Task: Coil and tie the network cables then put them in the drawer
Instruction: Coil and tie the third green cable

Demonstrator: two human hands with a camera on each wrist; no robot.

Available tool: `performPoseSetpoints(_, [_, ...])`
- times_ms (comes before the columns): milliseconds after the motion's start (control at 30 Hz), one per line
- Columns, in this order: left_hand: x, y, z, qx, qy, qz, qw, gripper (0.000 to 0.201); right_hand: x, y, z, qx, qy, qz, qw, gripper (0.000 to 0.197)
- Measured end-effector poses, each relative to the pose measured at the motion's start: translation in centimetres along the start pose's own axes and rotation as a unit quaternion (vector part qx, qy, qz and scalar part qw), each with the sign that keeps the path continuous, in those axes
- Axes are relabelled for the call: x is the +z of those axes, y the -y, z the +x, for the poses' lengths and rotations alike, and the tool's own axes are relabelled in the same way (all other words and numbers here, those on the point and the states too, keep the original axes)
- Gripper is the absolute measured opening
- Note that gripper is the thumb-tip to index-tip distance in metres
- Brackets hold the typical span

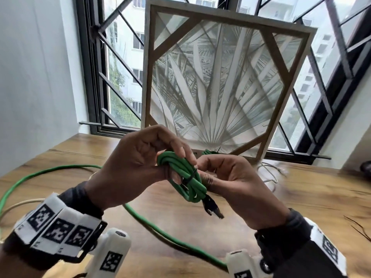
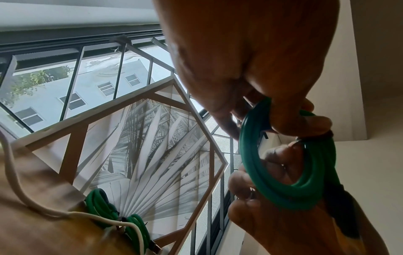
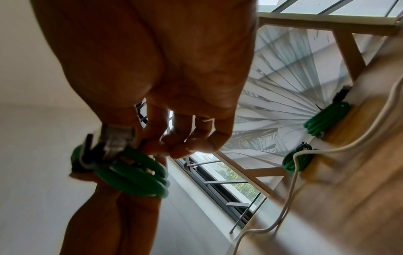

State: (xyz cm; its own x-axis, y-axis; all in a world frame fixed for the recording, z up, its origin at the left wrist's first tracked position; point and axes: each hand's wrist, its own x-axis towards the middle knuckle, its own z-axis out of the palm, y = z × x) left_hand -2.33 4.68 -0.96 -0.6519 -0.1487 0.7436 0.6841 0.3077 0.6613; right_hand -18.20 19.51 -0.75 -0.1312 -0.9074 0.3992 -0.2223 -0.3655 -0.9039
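Both hands grip one green coil (image 1: 181,173): left hand (image 1: 136,167); right hand (image 1: 232,183); marker patterns unreadable.

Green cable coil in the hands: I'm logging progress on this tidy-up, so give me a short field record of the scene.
held item: green cable coil, off the table
tie: black cable tie around the coil
left hand: grip around the coil's upper loops
right hand: fingers pinch at the tie
plug: connector hangs from the coil's lower end
finished coils: two green bundles by the framed picture
loose: green cable and white cable on the wooden table
drawer: not in view
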Motion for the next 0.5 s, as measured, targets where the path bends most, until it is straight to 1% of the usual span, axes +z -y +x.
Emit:
performPoseSetpoints(67, [-0.2,0.0,-0.1,-0.031,0.006,0.004,1.000,0.029,0.3,-0.5,0.0,-0.005,-0.035,-0.026,0.999,0.006])
performPoseSetpoints(100, [-0.3,0.0,-0.1,-0.043,0.010,0.010,0.999,0.027,0.5,-0.6,0.1,-0.008,-0.056,-0.037,0.998,0.007])
performPoseSetpoints(167, [-0.4,0.1,-0.1,-0.038,0.024,0.057,0.997,0.022,0.5,-0.8,0.1,-0.009,-0.076,-0.049,0.996,0.010])
performPoseSetpoints(233, [-0.4,0.5,-0.2,-0.027,0.042,0.102,0.993,0.030,0.1,-0.7,0.1,-0.008,-0.081,-0.053,0.995,0.010])
performPoseSetpoints(300, [-0.4,0.8,-0.4,-0.045,0.043,0.106,0.992,0.041,-0.4,-0.4,0.0,-0.012,-0.088,-0.059,0.994,0.010])
performPoseSetpoints(333, [-0.4,0.9,-0.4,-0.056,0.040,0.108,0.992,0.042,-0.5,-0.3,0.0,-0.015,-0.090,-0.060,0.994,0.012])
performPoseSetpoints(400, [-0.3,1.3,-0.4,-0.072,0.029,0.116,0.990,0.039,-0.7,-0.1,-0.1,-0.022,-0.091,-0.044,0.995,0.015])
performPoseSetpoints(500, [-0.3,1.6,-0.4,-0.088,0.006,0.071,0.994,0.030,-0.7,0.0,-0.2,-0.016,-0.088,0.029,0.996,0.017])
